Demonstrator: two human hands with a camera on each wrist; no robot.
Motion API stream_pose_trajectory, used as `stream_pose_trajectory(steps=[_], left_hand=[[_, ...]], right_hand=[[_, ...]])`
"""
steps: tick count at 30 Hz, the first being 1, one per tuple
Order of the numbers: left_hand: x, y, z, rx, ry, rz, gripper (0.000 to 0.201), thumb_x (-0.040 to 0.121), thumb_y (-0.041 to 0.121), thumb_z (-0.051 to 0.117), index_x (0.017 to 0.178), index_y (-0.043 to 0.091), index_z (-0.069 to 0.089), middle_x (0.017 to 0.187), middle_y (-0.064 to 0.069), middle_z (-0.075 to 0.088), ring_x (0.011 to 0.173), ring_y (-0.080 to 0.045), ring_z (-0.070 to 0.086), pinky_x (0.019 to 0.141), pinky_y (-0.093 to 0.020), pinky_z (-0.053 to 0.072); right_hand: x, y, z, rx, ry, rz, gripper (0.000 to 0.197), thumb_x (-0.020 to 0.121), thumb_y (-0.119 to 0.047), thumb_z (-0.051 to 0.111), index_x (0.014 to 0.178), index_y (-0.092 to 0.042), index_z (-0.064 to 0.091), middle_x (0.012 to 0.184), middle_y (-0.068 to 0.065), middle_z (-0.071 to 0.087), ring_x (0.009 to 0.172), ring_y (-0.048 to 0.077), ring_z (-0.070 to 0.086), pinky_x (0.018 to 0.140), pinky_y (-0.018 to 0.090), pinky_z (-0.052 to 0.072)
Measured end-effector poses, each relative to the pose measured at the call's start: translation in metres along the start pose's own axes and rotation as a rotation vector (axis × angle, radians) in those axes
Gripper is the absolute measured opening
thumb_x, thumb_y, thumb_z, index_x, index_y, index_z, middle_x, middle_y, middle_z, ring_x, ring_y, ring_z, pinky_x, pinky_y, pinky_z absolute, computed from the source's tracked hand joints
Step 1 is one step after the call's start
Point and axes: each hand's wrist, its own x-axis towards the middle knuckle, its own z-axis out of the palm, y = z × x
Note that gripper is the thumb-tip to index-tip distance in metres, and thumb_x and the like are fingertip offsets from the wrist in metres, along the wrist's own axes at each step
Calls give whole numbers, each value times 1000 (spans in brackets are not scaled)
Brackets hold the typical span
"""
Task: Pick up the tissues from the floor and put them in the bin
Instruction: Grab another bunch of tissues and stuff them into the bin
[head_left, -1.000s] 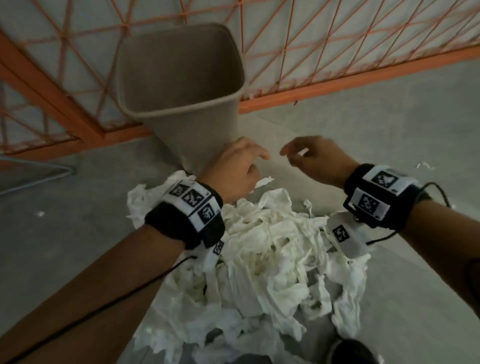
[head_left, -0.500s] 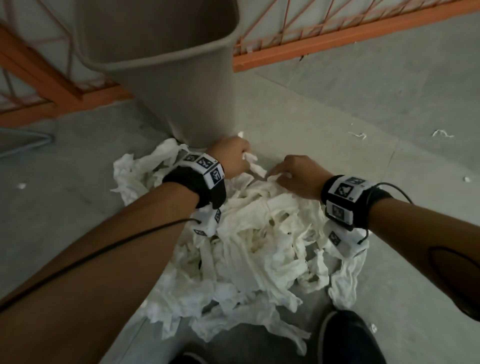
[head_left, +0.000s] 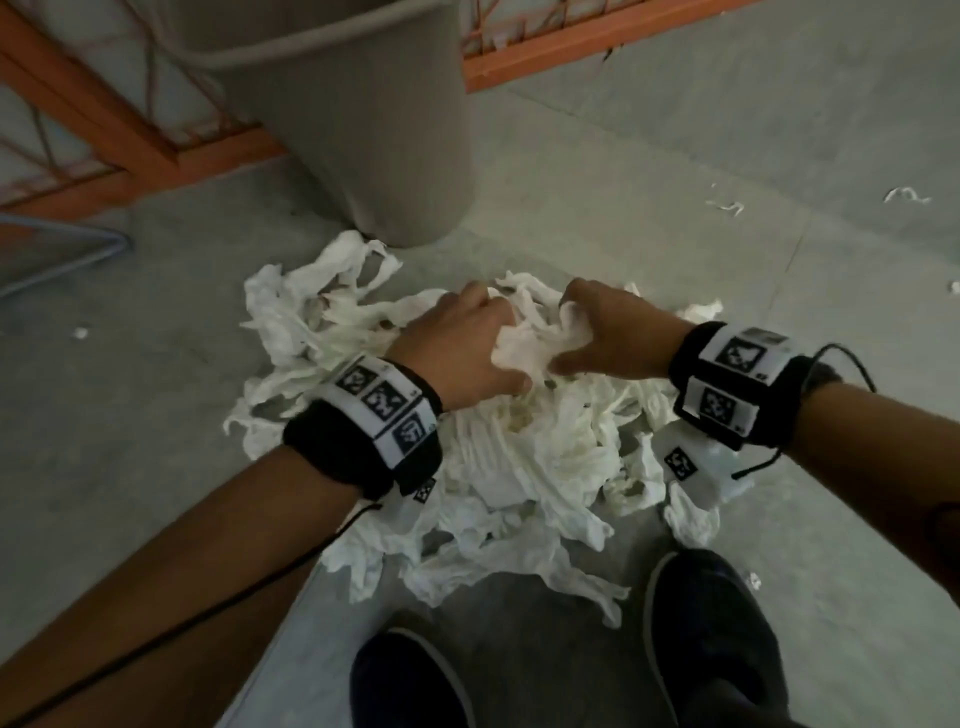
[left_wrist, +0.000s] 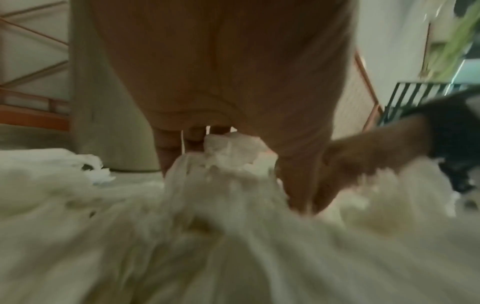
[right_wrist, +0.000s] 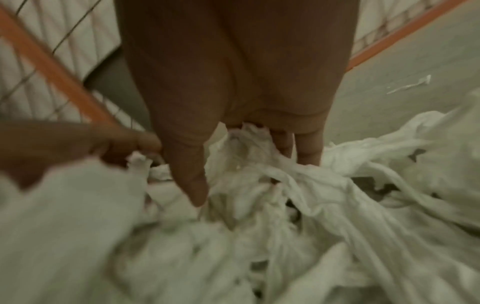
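A big heap of crumpled white tissues (head_left: 524, 457) lies on the grey floor in front of the grey-brown bin (head_left: 363, 119). My left hand (head_left: 467, 348) and right hand (head_left: 597, 332) are both down on the far side of the heap, side by side, fingers curled into a bunch of tissue (head_left: 530, 343) between them. The left wrist view shows my left fingers (left_wrist: 192, 142) clutching a wad of tissue (left_wrist: 233, 152). In the right wrist view my right fingers (right_wrist: 285, 142) and thumb close on tissue (right_wrist: 246, 148).
An orange mesh fence (head_left: 597, 31) runs behind the bin. Small tissue scraps (head_left: 727, 205) lie on the floor to the right. My dark shoes (head_left: 711, 639) stand just behind the heap. A metal frame (head_left: 62, 260) lies at the left.
Both hands dropped from the air near the bin into the heap and closed on tissues. The view tilted down, bringing my shoes into sight.
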Motion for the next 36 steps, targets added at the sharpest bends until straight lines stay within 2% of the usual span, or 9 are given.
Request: stream_pose_trajectory(steps=[5, 9, 13, 16, 22, 25, 28, 32, 36], left_hand=[[-11, -1, 7, -169, 202, 48, 28, 81, 10, 60, 107, 20, 62, 110, -9, 67, 103, -31, 61, 85, -37, 50], [-29, -7, -14, -321, 386, 105, 35, 84, 6, 56, 114, 24, 60, 110, -6, 68, 100, -27, 61, 86, -34, 50], [-48, -11, -33, -416, 614, 18, 34, 89, 18, 44, 113, 9, 66, 115, -14, 63, 108, -30, 58, 96, -34, 44], [-67, -11, -35, -400, 704, -27, 32, 90, 40, 50, 102, 11, 62, 101, -3, 52, 98, -23, 55, 87, -32, 44], [-89, -18, 19, -75, 274, 56, 70, 69, 57, 74, 120, 17, 46, 129, 2, 36, 114, -17, 42, 90, -34, 47], [-85, -24, 42, 99, 157, 53, 48, 82, 36, 67, 121, 16, 48, 134, 1, 40, 119, -22, 41, 86, -39, 51], [-84, -27, 43, 10, 247, 39, 35, 86, 23, 59, 120, 16, 51, 120, -3, 55, 116, -24, 43, 90, -37, 46], [-94, -25, 18, -284, 478, 79, 40, 83, 16, 57, 121, 27, 49, 115, -1, 52, 106, -20, 49, 91, -33, 43], [-97, -19, -21, -381, 667, 146, 37, 83, 13, 54, 116, 29, 61, 110, 4, 48, 100, -12, 52, 91, -24, 42]], right_hand=[[-2, -4, 6, 23, 127, -56, 33, 84, -12, 57, 115, -8, 46, 89, 8, 54, 89, 33, 56, 70, 29, 34], [-10, -22, -13, 153, 103, -99, 36, 89, -32, 59, 116, -13, 44, 95, 7, 58, 80, 27, 55, 64, 31, 39], [-19, -44, -32, 354, 193, -86, 55, 70, -63, 69, 99, -18, 58, 90, 2, 69, 79, 20, 67, 70, 36, 53], [-32, -58, -42, 429, 81, -90, 59, 65, -63, 73, 96, -14, 63, 88, 3, 70, 77, 18, 67, 64, 34, 52], [-47, -56, 3, -295, -242, -83, 90, 55, -63, 79, 129, -32, 40, 120, 0, 60, 99, 19, 54, 87, 32, 45], [-46, -44, 27, -474, -186, -124, 70, 74, -46, 73, 134, -21, 48, 132, 6, 57, 119, 25, 52, 98, 34, 41], [-43, -40, 23, -379, -106, -151, 55, 84, -39, 63, 131, -13, 51, 128, 13, 55, 122, 30, 51, 99, 32, 40], [-44, -50, -6, -133, 15, -257, 15, 86, -23, 60, 99, -18, 54, 99, 6, 60, 103, 30, 60, 80, 27, 40], [-46, -73, -40, 69, 168, -348, 14, 86, -14, 55, 96, -18, 46, 82, 3, 59, 75, 23, 56, 62, 32, 37]])
